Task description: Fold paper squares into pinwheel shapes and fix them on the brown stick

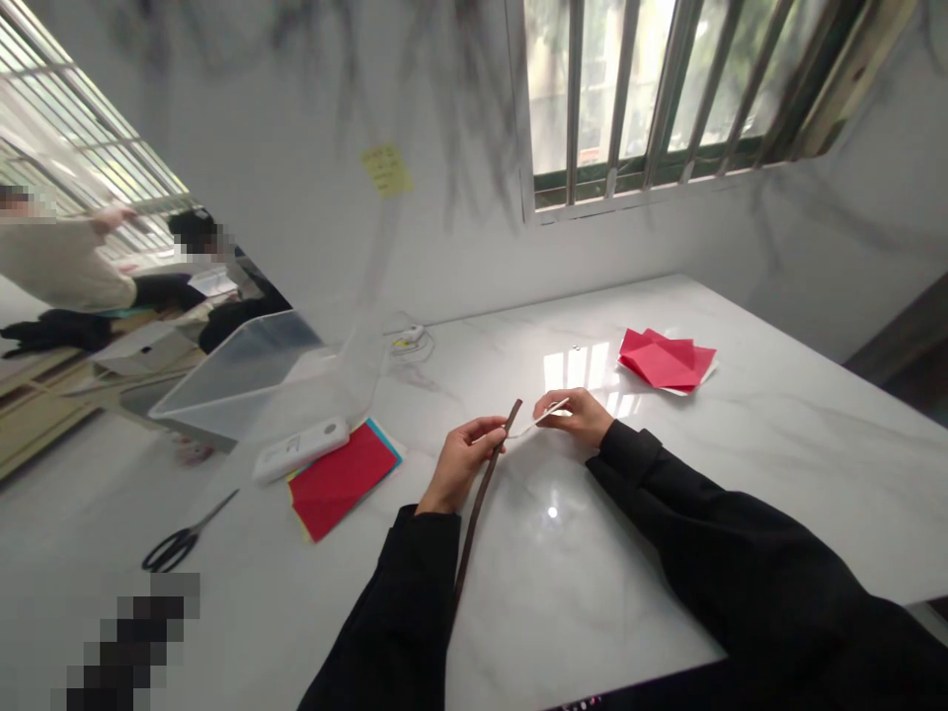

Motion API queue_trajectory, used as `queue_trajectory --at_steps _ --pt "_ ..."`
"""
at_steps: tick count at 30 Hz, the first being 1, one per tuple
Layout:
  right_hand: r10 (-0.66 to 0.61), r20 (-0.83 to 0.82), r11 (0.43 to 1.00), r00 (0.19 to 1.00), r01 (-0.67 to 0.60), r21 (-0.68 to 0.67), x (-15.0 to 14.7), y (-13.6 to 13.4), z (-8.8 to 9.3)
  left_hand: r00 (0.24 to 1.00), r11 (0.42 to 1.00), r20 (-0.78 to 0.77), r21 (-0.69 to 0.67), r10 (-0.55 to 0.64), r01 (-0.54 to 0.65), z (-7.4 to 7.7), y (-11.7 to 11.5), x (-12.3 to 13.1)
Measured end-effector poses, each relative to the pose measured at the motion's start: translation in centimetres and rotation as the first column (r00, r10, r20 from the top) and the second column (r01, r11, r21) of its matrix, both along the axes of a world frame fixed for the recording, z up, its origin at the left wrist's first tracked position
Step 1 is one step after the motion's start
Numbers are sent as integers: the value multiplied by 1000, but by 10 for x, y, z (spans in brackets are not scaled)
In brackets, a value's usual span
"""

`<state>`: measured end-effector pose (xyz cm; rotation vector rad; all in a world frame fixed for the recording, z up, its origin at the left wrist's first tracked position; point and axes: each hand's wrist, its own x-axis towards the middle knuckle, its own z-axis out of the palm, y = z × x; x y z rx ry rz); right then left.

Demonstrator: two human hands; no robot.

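My left hand [460,460] is closed around a thin dark brown stick [483,494] that slants up from my sleeve toward its tip above the white marble table [741,444]. My right hand [574,415] pinches a small white strip [544,419] whose end reaches the top of the stick. Both hands hover just above the table's middle, close together. Black sleeves cover both forearms.
A stack of coloured paper with a red sheet on top [341,479] lies at the left, under a white device [300,449]. Folded red paper [667,360] lies at the back right. Black scissors [185,538], a clear plastic bin [252,370]. People sit far left.
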<state>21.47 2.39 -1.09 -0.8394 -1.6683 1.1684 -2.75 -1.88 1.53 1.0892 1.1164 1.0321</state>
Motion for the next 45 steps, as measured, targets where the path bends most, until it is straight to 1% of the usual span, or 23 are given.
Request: queue_trajectory --at_steps 6,11,15,18,23,27,31,34,36,39,41,45 --pt "-43 61 993 997 36 116 1 -2 4 990 992 -54 -2 -128 128 4 -3 1" --pt "-38 65 991 997 29 129 2 -1 1 981 985 -88 -8 -174 174 2 -3 -2" --pt "-28 50 995 998 22 102 3 1 -2 970 975 -96 -12 -224 223 -1 -1 -4" --pt "-11 41 996 999 7 88 3 0 -1 963 968 -100 -11 -249 249 -2 -1 -5" --pt "5 18 999 1000 -6 45 2 -1 3 964 968 -91 -11 -249 249 -1 -1 -5" --pt "12 5 1000 1000 -12 11 2 0 1 962 966 -86 -22 -258 257 0 -2 -4" --pt "48 -25 992 999 -50 -117 2 -2 1 956 960 -84 -27 -281 279 2 -3 -5" --pt "81 -92 976 992 -98 -194 0 -4 1 952 956 -88 -18 -293 292 3 -4 -5" --pt "105 -156 966 982 -138 -220 -2 -4 2 955 958 -71 -12 -287 286 5 -4 -3" --pt "116 -225 957 967 -170 -234 -4 -5 3 954 953 2 -9 -301 301 5 -5 1" --pt "114 -236 957 965 -170 -235 -5 -5 4 947 947 35 -10 -319 320 4 -6 3" --pt "91 -229 957 969 -148 -250 -4 -3 4 943 944 47 -2 -331 331 2 -6 3"
